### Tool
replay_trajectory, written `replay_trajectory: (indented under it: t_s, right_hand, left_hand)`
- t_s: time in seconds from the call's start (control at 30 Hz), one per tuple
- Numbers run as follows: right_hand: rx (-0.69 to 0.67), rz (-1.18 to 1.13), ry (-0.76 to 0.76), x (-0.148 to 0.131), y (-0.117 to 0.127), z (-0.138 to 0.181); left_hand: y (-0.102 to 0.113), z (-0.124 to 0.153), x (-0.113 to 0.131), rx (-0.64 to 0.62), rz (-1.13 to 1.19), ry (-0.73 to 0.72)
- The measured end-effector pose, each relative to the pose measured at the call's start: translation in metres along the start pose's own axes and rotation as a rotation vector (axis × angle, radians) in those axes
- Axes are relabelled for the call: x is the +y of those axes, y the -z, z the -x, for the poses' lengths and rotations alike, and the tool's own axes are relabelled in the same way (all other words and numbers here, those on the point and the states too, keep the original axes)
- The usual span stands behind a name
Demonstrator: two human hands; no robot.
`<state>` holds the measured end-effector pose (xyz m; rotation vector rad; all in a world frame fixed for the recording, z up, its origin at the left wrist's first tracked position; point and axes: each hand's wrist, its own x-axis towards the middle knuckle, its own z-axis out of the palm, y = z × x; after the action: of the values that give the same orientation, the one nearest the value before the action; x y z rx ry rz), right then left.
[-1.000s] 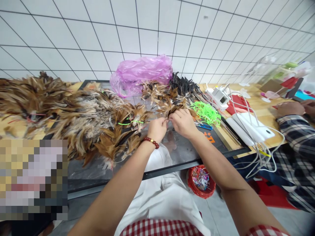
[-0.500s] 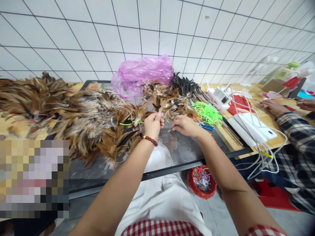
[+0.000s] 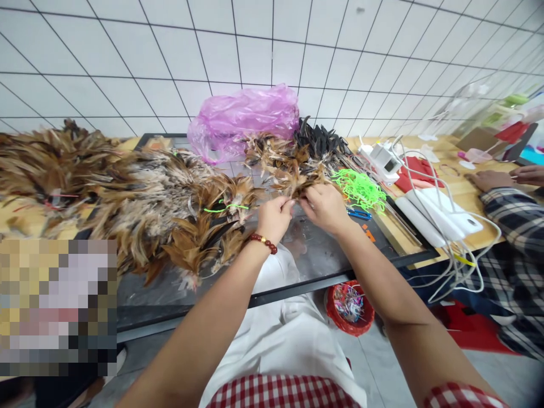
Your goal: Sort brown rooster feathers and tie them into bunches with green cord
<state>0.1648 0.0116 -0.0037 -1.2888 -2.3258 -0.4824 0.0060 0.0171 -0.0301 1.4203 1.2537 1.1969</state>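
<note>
My left hand (image 3: 274, 219), with a dark red bead bracelet on its wrist, is closed in a pinch above the dark tray. What lies between its fingertips is too small to make out. Close beside it on the right, my right hand (image 3: 326, 208) has its fingers pinched on brown feathers at the near edge of a loose brown feather pile (image 3: 283, 164). Left of my hands lies a large heap of brown and grey feathers (image 3: 157, 187). A bright green string (image 3: 225, 207) rests across a feather bunch there.
Behind the pile are a pink plastic bag (image 3: 250, 116) and black feathers (image 3: 321, 139). To the right are green strings (image 3: 360, 190), blue-handled snips (image 3: 359, 214), white power units and cables. A red bin (image 3: 351, 309) stands below. A co-worker's hand (image 3: 491, 180) is far right.
My right hand has moved slightly up and inward to the feather pile's edge. My left hand has shifted a little to the right, so the two hands are closer together. The view has tilted slightly.
</note>
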Motion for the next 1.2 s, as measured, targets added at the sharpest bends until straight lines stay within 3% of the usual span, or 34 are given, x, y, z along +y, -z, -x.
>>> replay_trajectory:
  t_s: [0.13,0.23,0.3,0.4,0.47,0.63,0.77,0.9,0.97,1.03,1.13,1.2]
  right_hand:
    - [0.026,0.032,0.068,-0.004,-0.001,-0.001]
    - [0.060,0.025,0.027,-0.001,0.002,-0.002]
    - [0.117,0.007,-0.106,0.008,0.003,-0.001]
    - [0.195,-0.020,-0.334,0.027,0.001,0.003]
    - [0.159,-0.032,-0.372,0.034,-0.003,0.005]
    - [-0.052,-0.014,-0.216,0.017,-0.017,-0.006]
    - [-0.108,0.079,-0.073,-0.004,-0.025,-0.022]
    - [-0.177,0.084,-0.019,-0.002,-0.031,-0.022]
    - [-0.129,0.000,-0.058,0.006,-0.032,-0.017]
    - [0.005,-0.190,-0.144,0.014,-0.032,-0.012]
    - [0.221,-0.623,-0.353,0.020,-0.029,-0.008]
    - [0.266,-0.947,-0.530,0.020,-0.027,-0.009]
  left_hand:
    - [0.000,0.001,0.000,-0.056,-0.024,-0.004]
    - [0.001,0.000,0.004,-0.075,0.016,0.047]
    - [0.003,-0.001,0.009,-0.008,0.142,0.076]
    - [0.006,-0.004,0.015,0.192,0.391,0.055]
    - [0.009,-0.006,0.018,0.286,0.487,0.022]
    - [0.011,-0.008,0.020,0.357,0.556,0.027]
    - [0.009,-0.008,0.020,0.354,0.566,0.028]
    - [0.008,-0.008,0.017,0.352,0.554,0.033]
    - [0.008,-0.007,0.016,0.348,0.545,0.030]
    - [0.008,-0.007,0.016,0.347,0.545,0.034]
    - [0.008,-0.007,0.016,0.344,0.550,0.051]
    - [0.007,-0.007,0.016,0.321,0.549,0.072]
